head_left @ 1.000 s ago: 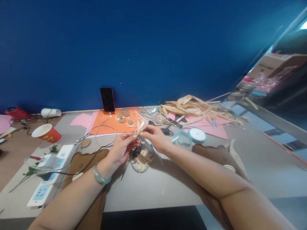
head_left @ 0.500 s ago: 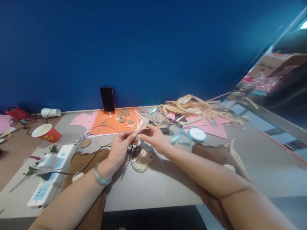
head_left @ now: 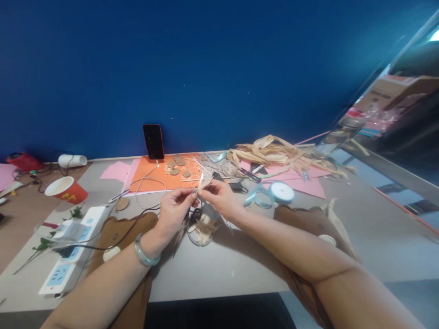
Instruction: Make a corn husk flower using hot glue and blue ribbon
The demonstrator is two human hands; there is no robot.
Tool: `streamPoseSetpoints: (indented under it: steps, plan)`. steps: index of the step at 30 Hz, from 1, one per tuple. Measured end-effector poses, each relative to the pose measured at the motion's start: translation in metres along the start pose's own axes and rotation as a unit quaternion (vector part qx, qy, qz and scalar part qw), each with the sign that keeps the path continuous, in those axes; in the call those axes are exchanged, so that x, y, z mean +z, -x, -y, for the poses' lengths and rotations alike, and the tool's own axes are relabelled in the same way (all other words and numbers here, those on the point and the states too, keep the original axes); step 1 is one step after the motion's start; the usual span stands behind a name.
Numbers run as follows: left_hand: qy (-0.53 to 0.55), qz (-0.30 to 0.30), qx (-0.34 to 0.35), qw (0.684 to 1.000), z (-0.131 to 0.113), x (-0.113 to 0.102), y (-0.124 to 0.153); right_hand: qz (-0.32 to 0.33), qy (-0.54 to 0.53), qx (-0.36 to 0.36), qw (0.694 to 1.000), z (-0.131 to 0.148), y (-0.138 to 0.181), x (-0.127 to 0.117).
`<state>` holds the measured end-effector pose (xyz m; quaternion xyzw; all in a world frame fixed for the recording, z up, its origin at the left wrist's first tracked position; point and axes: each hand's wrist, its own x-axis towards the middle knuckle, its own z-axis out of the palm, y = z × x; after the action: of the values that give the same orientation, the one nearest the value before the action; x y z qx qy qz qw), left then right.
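Both hands meet fingertip to fingertip over the table. My left hand (head_left: 174, 206), with a pale bangle on its wrist, pinches the lower end of a small piece of dried corn husk (head_left: 204, 183). My right hand (head_left: 222, 199) is closed on the same piece from the other side. Fingers hide much of the husk. Just below lies a clear round dish (head_left: 200, 241) holding cut husk bits (head_left: 204, 227). Scissors (head_left: 181, 234) lie left of the dish, partly covered by my left hand.
A husk pile (head_left: 270, 151) lies at the back right, near a ribbon spool (head_left: 281, 192). An orange sheet (head_left: 144, 176) bears several cardboard discs. A phone (head_left: 153, 141) leans on the blue wall. At left stand a paper cup (head_left: 72, 192) and a power strip (head_left: 80, 242) with trailing cables.
My hands have shifted very slightly, and the husk piece between my fingers has tilted a little. Things on the table stay where they were.
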<state>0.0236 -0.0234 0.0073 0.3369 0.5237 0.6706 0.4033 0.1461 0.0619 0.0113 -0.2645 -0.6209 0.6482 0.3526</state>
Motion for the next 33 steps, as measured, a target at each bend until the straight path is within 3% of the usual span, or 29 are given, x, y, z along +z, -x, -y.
streamPoseSetpoints:
  steps: [11,16,21,33]
  plan:
    - [0.086,0.018,-0.09,0.992,-0.0023,-0.0002,-0.0046,-0.006,0.019,-0.022,1.0,-0.003,-0.0003,-0.0017]
    - [0.097,0.075,-0.137,0.983,-0.0038,-0.0014,-0.0066,-0.004,0.017,-0.027,0.999,-0.0036,-0.0012,-0.002]
    - [0.086,0.097,-0.135,0.982,-0.0067,-0.002,-0.0058,-0.008,0.026,-0.019,0.999,-0.0013,-0.0018,-0.0023]
    - [0.022,0.071,-0.09,0.993,-0.0093,-0.0041,-0.0038,0.01,0.036,0.004,0.999,-0.0042,-0.0039,-0.0024]
